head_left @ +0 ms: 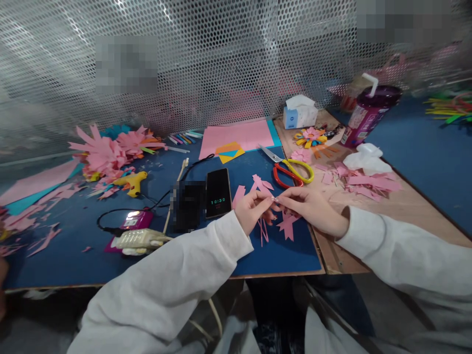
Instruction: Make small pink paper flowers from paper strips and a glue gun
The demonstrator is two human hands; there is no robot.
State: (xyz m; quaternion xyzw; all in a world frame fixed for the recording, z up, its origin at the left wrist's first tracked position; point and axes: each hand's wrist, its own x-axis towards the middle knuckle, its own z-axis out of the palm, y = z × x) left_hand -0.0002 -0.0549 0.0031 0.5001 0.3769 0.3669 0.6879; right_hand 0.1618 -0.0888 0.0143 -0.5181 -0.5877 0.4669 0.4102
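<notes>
My left hand (pixel 254 210) and my right hand (pixel 311 209) meet fingertip to fingertip over the blue mat. Both are closed in a pinch on a small bit of pink paper, mostly hidden by the fingers. Cut pink paper pieces (pixel 286 227) with pointed ends lie under and around the hands, along with thin strips (pixel 262 235). Just beyond my right hand, scissors (pixel 289 167) with one red and one yellow handle rest with blades pointing away. A phone (pixel 217 192) showing 10:30 lies left of my left hand.
Left are a yellow glue gun (pixel 132 183), a power strip (pixel 138 241) with cables and a pink paper flower pile (pixel 118 150). Behind lie pink sheets (pixel 236 135). Right stand a tissue box (pixel 300 114) and purple cup (pixel 365 118), near paper scraps (pixel 372 186). Perforated metal (pixel 221 59) closes the back.
</notes>
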